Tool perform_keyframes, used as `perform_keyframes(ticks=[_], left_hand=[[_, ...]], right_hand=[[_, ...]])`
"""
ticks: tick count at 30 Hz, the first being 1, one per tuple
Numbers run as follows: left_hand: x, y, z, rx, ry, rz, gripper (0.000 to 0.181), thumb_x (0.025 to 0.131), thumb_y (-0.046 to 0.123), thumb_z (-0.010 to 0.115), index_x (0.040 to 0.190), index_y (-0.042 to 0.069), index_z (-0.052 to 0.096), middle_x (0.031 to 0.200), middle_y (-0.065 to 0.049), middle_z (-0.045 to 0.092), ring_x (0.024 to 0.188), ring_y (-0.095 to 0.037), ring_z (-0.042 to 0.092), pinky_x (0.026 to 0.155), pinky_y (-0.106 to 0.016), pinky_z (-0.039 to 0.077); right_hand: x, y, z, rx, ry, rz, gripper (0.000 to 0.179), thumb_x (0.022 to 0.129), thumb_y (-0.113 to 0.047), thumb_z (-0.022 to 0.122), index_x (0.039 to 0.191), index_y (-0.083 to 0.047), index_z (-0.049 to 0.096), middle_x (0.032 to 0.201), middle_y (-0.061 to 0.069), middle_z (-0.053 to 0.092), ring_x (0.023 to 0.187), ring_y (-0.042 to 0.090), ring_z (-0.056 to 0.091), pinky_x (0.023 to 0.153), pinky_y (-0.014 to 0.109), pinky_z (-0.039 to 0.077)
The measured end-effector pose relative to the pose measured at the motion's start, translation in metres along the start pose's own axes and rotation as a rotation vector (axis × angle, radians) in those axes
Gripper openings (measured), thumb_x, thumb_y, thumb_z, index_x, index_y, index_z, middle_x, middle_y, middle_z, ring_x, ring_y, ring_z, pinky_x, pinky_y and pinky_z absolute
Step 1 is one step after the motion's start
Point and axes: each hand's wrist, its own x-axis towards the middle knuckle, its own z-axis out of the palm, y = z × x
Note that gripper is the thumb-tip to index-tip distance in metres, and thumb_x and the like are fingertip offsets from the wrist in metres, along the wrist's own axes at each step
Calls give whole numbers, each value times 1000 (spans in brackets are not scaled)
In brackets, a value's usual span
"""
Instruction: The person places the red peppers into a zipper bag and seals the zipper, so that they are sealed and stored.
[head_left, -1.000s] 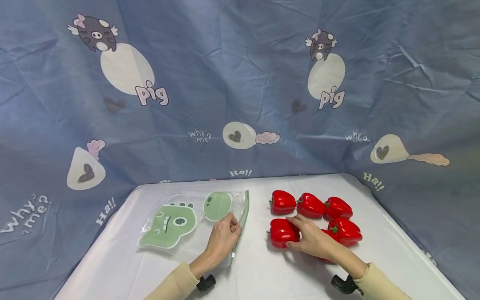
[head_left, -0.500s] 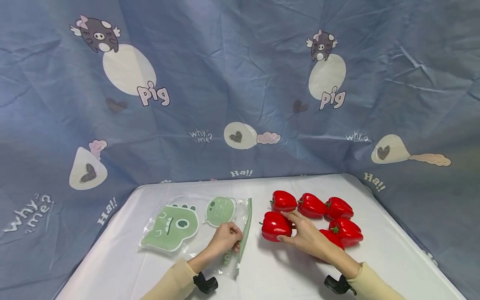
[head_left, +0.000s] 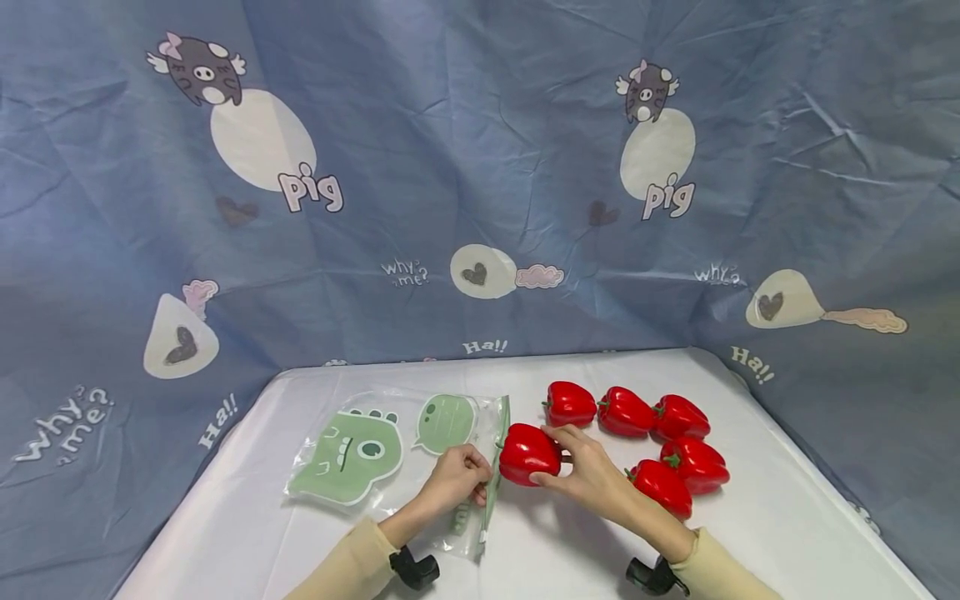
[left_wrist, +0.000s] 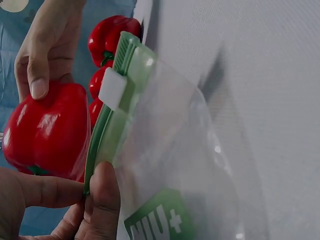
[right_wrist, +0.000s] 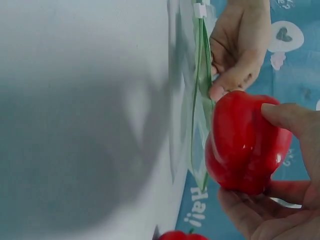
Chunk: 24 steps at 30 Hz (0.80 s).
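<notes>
A clear zip bag (head_left: 408, 483) with a green monster print lies on the left of the table. My left hand (head_left: 453, 477) pinches the green edge of its mouth between thumb and forefinger. A white slider (left_wrist: 113, 89) sits near one end of the strip. In the right wrist view the two green strips (right_wrist: 206, 75) stand partly apart. My right hand (head_left: 588, 471) grips a red bell pepper (head_left: 527, 455) by its blunt end, thumb on one side and fingers on the other. The pepper is off the table, its stem end right by the bag's mouth.
Several more red bell peppers lie on the right: a back row with one pepper (head_left: 570, 404) at its left end, and two in front, including a near pepper (head_left: 662, 488). A white cloth covers the table (head_left: 555, 567). Behind hangs a blue printed curtain (head_left: 480, 167).
My right hand has lifted the bell pepper and carried it left to the bag's mouth. My left hand has taken the bag's edge and raised it slightly, its fingers now less bunched.
</notes>
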Motion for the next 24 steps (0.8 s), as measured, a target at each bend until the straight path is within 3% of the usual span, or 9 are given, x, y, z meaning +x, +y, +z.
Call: perform_keyframes(ticks=[5, 12, 17, 24], left_hand=[[-1, 6, -2, -2, 8, 13, 7, 82, 0, 57, 87, -5, 57, 67, -10, 62, 48, -13, 61, 53, -35, 58], [-4, 16, -6, 10, 49, 40, 9, 85, 1, 56, 89, -6, 57, 70, -15, 62, 50, -19, 65, 54, -37, 58], [-7, 20, -4, 84, 104, 36, 7, 86, 5, 57, 87, -2, 58, 68, -11, 61, 48, -15, 64, 52, -35, 58], [-11, 26, 1, 181, 177, 96, 6, 86, 6, 57, 85, 0, 58, 69, -7, 60, 47, -14, 62, 46, -30, 54]], right_hand=[[0, -1, 7, 38, -12, -11, 68, 72, -33, 83, 126, -3, 58, 116, 4, 61, 95, 15, 64, 79, 28, 58], [-4, 2, 13, 10, -49, -19, 66, 72, -30, 83, 126, 0, 58, 111, 3, 61, 93, 13, 65, 78, 26, 58], [-6, 4, 15, -23, -76, -12, 67, 73, -32, 82, 127, 0, 58, 108, 1, 61, 94, 13, 65, 78, 26, 57], [-8, 5, 18, -23, -96, 2, 68, 74, -35, 81, 128, -1, 57, 108, -2, 61, 95, 13, 65, 79, 26, 57]])
